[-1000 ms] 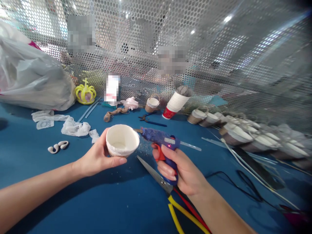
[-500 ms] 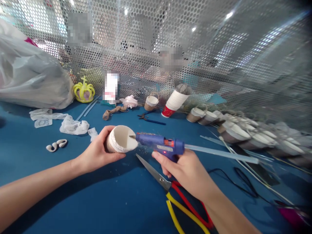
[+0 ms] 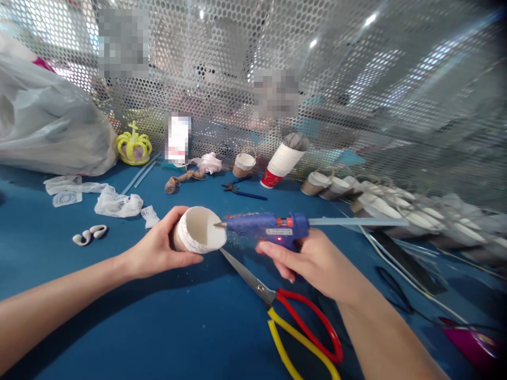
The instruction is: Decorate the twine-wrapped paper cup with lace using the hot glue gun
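My left hand (image 3: 162, 244) is wrapped round a paper cup (image 3: 200, 229) with white lace about its rim and a brown lower wall. The cup is tilted, its mouth facing up and to the right. In my right hand (image 3: 307, 261) is a blue hot glue gun (image 3: 257, 226), its red light lit and a clear glue stick (image 3: 356, 222) jutting from the back. The metal nozzle is at the cup's right inner rim; I cannot tell whether it touches. Below lie scissors (image 3: 259, 289) with one red and one yellow handle.
White lace (image 3: 119, 203) and wireless earphones (image 3: 90, 235) lie at left. Pliers (image 3: 245, 194), twine (image 3: 178, 180) and a stack of paper cups (image 3: 283, 161) stand farther back. Many small cup baskets (image 3: 420, 221) line the right, beside a dark phone (image 3: 412, 264). A perforated metal screen (image 3: 222, 89) closes the back.
My right hand and the glue gun have moved slightly right, and the gun sits more level. The cup has turned a little in my left hand. The red scissor handle shows more.
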A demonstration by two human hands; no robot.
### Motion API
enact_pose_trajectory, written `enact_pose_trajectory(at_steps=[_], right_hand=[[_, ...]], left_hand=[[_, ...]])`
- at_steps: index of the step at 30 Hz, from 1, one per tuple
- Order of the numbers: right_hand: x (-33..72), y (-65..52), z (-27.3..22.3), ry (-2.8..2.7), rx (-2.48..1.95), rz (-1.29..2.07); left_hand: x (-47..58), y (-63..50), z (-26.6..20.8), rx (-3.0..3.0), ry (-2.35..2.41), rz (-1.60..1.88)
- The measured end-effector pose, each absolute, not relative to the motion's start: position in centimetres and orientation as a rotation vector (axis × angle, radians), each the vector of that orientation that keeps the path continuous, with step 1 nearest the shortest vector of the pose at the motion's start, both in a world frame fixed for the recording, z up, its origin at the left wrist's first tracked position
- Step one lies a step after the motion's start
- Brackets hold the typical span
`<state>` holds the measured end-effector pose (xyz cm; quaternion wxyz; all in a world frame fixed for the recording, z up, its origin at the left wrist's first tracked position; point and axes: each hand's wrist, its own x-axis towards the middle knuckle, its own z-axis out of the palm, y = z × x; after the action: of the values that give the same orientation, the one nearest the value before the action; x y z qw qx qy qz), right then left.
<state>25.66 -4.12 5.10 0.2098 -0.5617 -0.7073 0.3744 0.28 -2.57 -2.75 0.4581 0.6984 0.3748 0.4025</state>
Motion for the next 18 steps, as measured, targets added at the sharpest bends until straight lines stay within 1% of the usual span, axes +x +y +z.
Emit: enact_pose_trajectory(at_steps=[6, 11, 15, 18], right_hand=[[26.4, -3.4, 3.9, -1.716, -1.331, 1.299], [26.4, -2.9, 2.9, -1.523, -1.243, 1.550], [25.9, -3.0, 3.2, -1.470, -1.197, 1.626], [25.5, -3.1, 3.2, -1.326, -1.153, 1.636]], left_hand=[[0.3, -2.7, -2.8, 1.648, 0.831, 0.996], [0.5, -2.7, -2.7, 1.525, 0.739, 1.001], [0.5, -2.7, -2.5, 1.428, 0.727, 1.000], [0.6, -2.8, -2.3, 1.400, 0.713, 0.993]])
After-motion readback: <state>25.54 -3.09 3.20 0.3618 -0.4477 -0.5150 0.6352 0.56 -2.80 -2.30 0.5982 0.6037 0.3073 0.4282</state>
